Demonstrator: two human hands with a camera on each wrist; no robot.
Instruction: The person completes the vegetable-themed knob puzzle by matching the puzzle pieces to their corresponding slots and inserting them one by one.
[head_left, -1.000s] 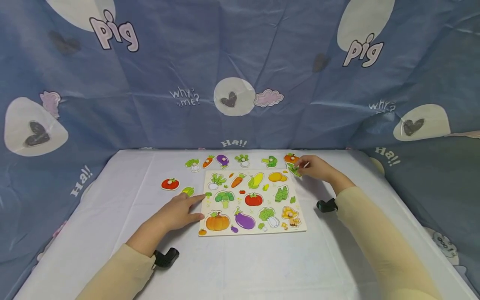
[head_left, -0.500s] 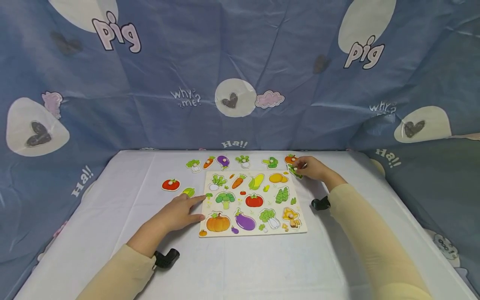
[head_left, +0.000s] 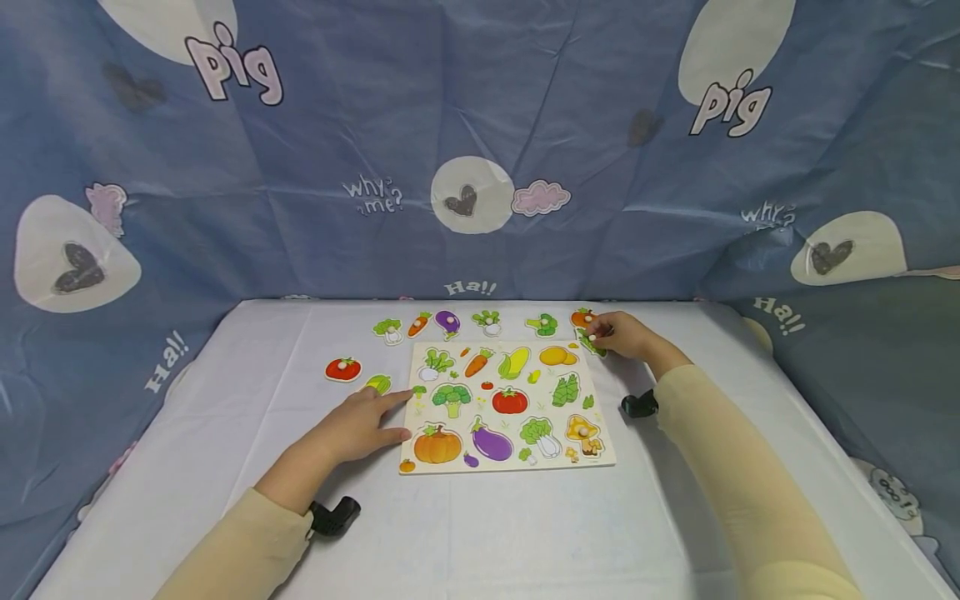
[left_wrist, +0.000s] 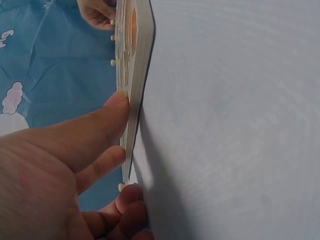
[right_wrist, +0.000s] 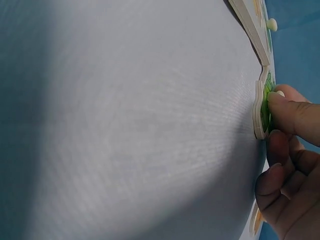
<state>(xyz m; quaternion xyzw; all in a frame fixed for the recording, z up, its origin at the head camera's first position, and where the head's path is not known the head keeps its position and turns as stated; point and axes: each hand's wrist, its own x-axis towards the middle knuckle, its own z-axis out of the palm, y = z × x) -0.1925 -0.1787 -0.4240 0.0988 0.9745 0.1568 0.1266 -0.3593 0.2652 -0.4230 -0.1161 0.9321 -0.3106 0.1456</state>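
Note:
The flat vegetable puzzle board (head_left: 465,421) lies on the white table. My left hand (head_left: 358,423) touches its left edge with index finger and thumb extended; in the left wrist view the thumb (left_wrist: 102,125) rests against the board's side and other fingers curl loosely below. At the board's far right corner, my right hand (head_left: 626,335) pinches the white knob of a green vegetable puzzle piece (right_wrist: 266,107) between thumb and index finger. That piece lies right at the board's corner. A mushroom piece (head_left: 582,429) with a knob sits in the board's lower right slot.
Behind the board lie bok choy (head_left: 388,330), carrot (head_left: 418,324), eggplant (head_left: 447,322), radish (head_left: 487,322), broccoli (head_left: 542,324) and pumpkin (head_left: 581,317) pieces. Left of it are a tomato piece (head_left: 342,369) and a corn piece (head_left: 379,383). A blue printed cloth (head_left: 480,250) hangs behind the table.
The right forearm and wrist have shifted slightly left, while the fingers stay at the green piece. The left hand keeps its place on the board's edge.

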